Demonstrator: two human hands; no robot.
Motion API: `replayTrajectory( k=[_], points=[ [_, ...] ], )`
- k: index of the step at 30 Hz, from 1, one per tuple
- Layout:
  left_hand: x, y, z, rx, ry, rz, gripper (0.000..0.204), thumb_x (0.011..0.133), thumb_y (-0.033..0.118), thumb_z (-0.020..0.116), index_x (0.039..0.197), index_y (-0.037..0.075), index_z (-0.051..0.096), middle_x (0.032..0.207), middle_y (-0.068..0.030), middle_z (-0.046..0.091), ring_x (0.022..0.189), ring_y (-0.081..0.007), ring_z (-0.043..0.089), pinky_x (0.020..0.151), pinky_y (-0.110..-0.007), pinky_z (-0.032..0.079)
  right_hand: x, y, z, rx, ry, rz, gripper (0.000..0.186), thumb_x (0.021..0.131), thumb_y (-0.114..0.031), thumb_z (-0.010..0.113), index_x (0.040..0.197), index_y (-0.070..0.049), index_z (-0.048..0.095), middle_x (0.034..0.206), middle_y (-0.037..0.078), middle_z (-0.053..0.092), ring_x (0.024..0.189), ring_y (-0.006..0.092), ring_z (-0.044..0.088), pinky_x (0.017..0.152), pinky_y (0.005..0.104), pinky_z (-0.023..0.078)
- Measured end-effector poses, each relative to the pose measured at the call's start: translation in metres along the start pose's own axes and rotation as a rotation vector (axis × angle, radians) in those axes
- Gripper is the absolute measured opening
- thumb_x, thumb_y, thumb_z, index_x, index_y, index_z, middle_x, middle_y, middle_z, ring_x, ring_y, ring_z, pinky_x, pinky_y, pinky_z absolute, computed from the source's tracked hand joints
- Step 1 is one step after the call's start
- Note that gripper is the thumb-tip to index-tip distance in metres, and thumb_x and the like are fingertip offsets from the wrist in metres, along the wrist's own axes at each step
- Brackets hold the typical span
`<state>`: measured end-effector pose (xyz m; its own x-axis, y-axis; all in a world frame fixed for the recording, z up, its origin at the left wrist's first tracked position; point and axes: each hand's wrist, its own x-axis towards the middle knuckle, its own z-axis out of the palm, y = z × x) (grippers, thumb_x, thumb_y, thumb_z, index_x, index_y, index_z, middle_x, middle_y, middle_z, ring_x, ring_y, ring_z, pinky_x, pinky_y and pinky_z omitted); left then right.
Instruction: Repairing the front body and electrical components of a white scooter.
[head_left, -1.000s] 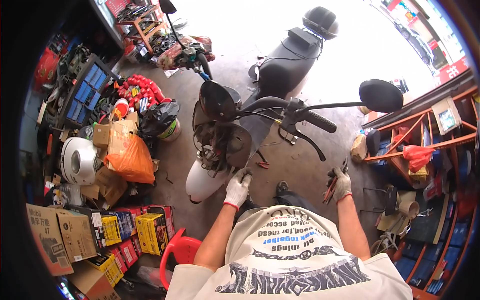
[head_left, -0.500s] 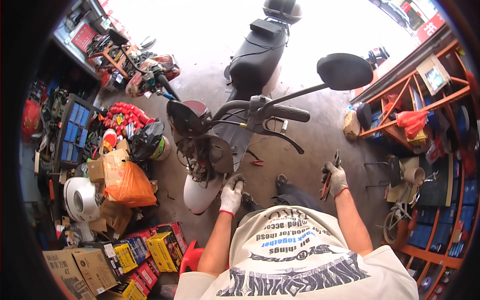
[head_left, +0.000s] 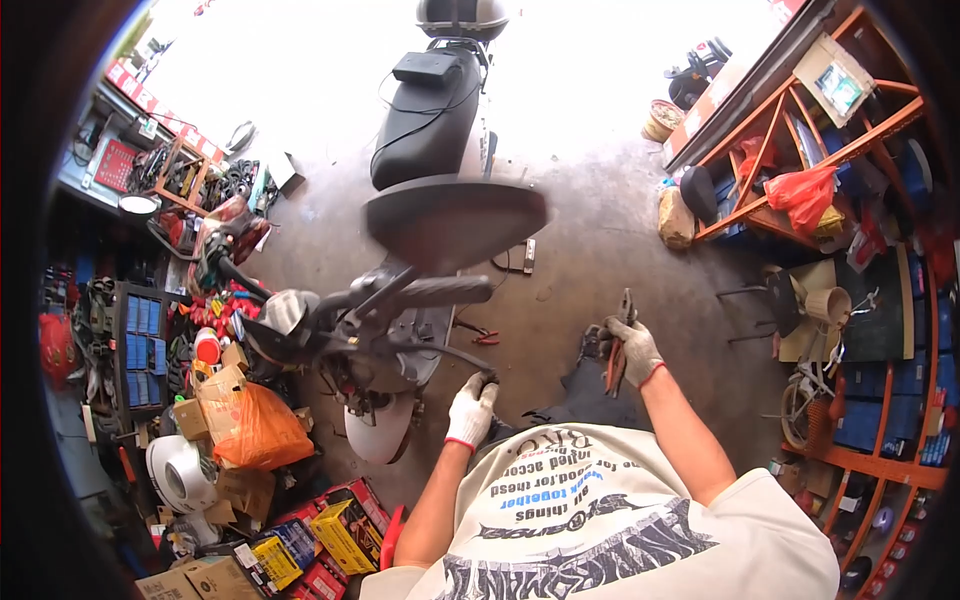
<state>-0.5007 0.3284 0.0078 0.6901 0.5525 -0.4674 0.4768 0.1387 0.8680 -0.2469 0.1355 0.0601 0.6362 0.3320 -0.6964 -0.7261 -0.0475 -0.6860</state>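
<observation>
A black scooter with white panels stands ahead, its front housing open with wiring exposed and its seat behind. The black mirror and handlebar grip cross the middle. My gloved left hand has curled, closed fingers at the drooping end of the brake lever; what they hold, if anything, I cannot make out. My gloved right hand grips metal pliers with red-orange handles, jaws upward, apart from the scooter. A red-handled tool lies on the floor between.
Boxes, an orange bag and piled parts crowd the left. An orange metal rack lines the right, with a stool and a small bicycle wheel. A second handlebar is behind the scooter's front.
The view has swung right, so the scooter and mirror appear further left. My right hand and pliers have moved up and inward. My feet have shifted under me.
</observation>
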Motion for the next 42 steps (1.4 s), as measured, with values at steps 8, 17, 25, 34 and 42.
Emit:
replayTrajectory(
  k=[8, 17, 25, 34, 42],
  points=[
    [0.106, 0.124, 0.183, 0.286, -0.245, -0.009, 0.047, 0.095, 0.027, 0.053, 0.134, 0.002, 0.053, 0.122, -0.0136, 0.065, 0.100, -0.0190, 0.064, 0.083, -0.031, 0.051, 0.113, -0.076, -0.036, 0.318, -0.235, 0.145, 0.016, 0.096, -0.015, 0.056, 0.107, -0.004, 0.060, 0.090, 0.012, 0.069, 0.077, 0.0246, 0.068, 0.069, 0.0398, 0.057],
    [0.215, 0.218, 0.277, -0.291, -0.227, -0.345, 0.042, 0.099, 0.033, 0.051, 0.121, -0.002, 0.061, 0.115, -0.0087, 0.065, 0.102, -0.0151, 0.058, 0.090, -0.030, 0.045, 0.203, -0.206, -0.065, 0.366, -0.580, 0.317, 0.033, 0.089, 0.004, 0.050, 0.122, 0.004, 0.054, 0.112, 0.021, 0.065, 0.104, 0.0328, 0.065, 0.093, 0.0451, 0.054],
    [0.324, 0.246, 0.300, -0.266, -0.296, -0.343, 0.035, 0.097, 0.031, 0.057, 0.110, -0.001, 0.063, 0.085, -0.0015, 0.062, 0.069, -0.0076, 0.051, 0.063, -0.023, 0.041, 0.331, -0.261, -0.071, -0.026, -0.640, 0.510, 0.028, 0.085, 0.003, 0.055, 0.112, 0.006, 0.061, 0.100, 0.015, 0.066, 0.091, 0.0257, 0.067, 0.087, 0.0381, 0.056],
    [0.477, 0.285, 0.331, 0.242, 0.135, -0.163, 0.025, 0.096, 0.023, 0.053, 0.103, 0.001, 0.062, 0.074, -0.0146, 0.064, 0.067, -0.0250, 0.063, 0.064, -0.037, 0.049, 0.484, -0.361, -0.053, -0.269, -0.444, 0.611, 0.020, 0.095, -0.007, 0.053, 0.109, 0.005, 0.058, 0.102, 0.020, 0.068, 0.092, 0.0333, 0.069, 0.079, 0.0454, 0.058],
    [0.538, 0.314, 0.306, -0.350, 0.287, -0.418, 0.018, 0.101, 0.019, 0.046, 0.104, 0.004, 0.056, 0.074, -0.0004, 0.059, 0.057, -0.0055, 0.052, 0.051, -0.023, 0.042, 0.613, -0.390, -0.014, -0.300, -0.384, 0.692, 0.023, 0.093, -0.007, 0.057, 0.114, 0.001, 0.055, 0.091, 0.015, 0.067, 0.075, 0.0300, 0.068, 0.066, 0.0462, 0.059]
  ],
)
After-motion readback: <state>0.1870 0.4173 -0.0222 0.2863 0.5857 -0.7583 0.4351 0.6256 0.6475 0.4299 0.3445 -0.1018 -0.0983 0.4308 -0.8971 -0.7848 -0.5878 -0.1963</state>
